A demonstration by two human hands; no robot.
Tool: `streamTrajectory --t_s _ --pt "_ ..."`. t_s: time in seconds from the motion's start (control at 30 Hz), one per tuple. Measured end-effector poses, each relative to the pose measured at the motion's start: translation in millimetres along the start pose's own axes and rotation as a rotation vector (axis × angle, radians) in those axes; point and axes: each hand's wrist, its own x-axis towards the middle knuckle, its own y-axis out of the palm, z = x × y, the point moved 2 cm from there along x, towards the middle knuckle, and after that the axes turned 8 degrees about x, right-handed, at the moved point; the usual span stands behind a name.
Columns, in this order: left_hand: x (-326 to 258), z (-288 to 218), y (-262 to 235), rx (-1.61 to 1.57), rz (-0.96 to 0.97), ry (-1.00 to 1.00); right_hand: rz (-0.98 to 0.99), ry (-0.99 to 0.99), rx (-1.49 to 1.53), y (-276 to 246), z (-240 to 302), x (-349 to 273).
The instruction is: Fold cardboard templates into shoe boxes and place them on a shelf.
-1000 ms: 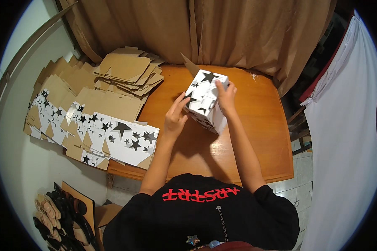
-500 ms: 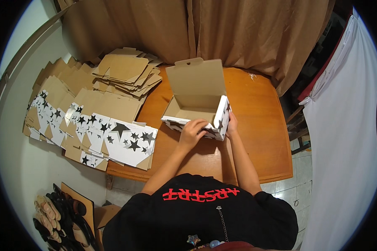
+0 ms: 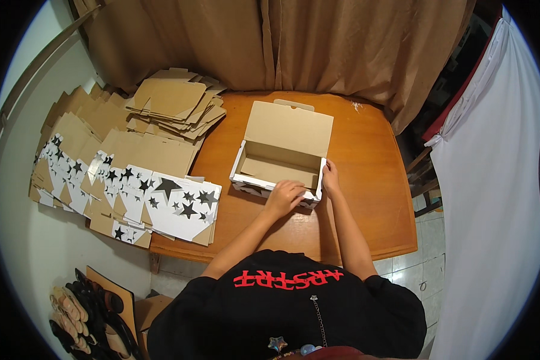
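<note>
In front of me on the table stands a cardboard box [image 3: 264, 180], brown inside and white with black stars outside. Its lid [image 3: 290, 127] is swung up and back, with a narrow tuck flap along the far edge. My left hand [image 3: 285, 198] is bent over the front wall near the right corner, its fingers curled on the rim. The right side wall is gripped by my right hand [image 3: 330, 179], with the fingers partly hidden behind it. Inside, the brown floor of the box shows.
Flat star-printed cardboard blanks [image 3: 183, 207] overlap on the table's left side. Behind them rises a stack of plain brown cardboard pieces [image 3: 168, 96]. A brown curtain [image 3: 342, 48] hangs along the far edge, a white cloth [image 3: 486, 180] at right. Shoes [image 3: 72, 318] sit lower left.
The box has turned and settled flatter, its front facing me more squarely. The lid has tipped farther back. My left hand has slid slightly right along the front wall.
</note>
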Motion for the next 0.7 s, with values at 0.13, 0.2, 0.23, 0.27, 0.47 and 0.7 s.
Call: streamTrajectory --t_s 0.13,0.2,0.23,0.27,0.47,0.7 --pt "-8.6 20.3 -43.9 0.183 -0.185 -0.208 0.062 -0.174 -0.106 -6.6 -9.3 15.5" --pt "-25.2 41.7 -62.9 0.312 -0.231 -0.374 0.088 -0.242 -0.210 -5.1 -11.2 17.9" --pt "-33.7 50.7 -70.4 0.319 -0.233 -0.383 0.056 -0.291 -0.310 -1.8 -10.4 17.7" --pt "-41.2 60.4 -76.2 0.339 -0.238 -0.448 0.020 -0.342 -0.408 -1.4 -11.6 21.0" --pt "-72.4 84.4 -71.3 0.208 -0.129 -0.484 0.100 -0.245 -0.262 5.8 8.5 47.0" --pt "-75.7 72.7 -57.2 0.180 -0.136 -0.555 -0.026 -0.374 0.032 22.5 41.9 21.1"
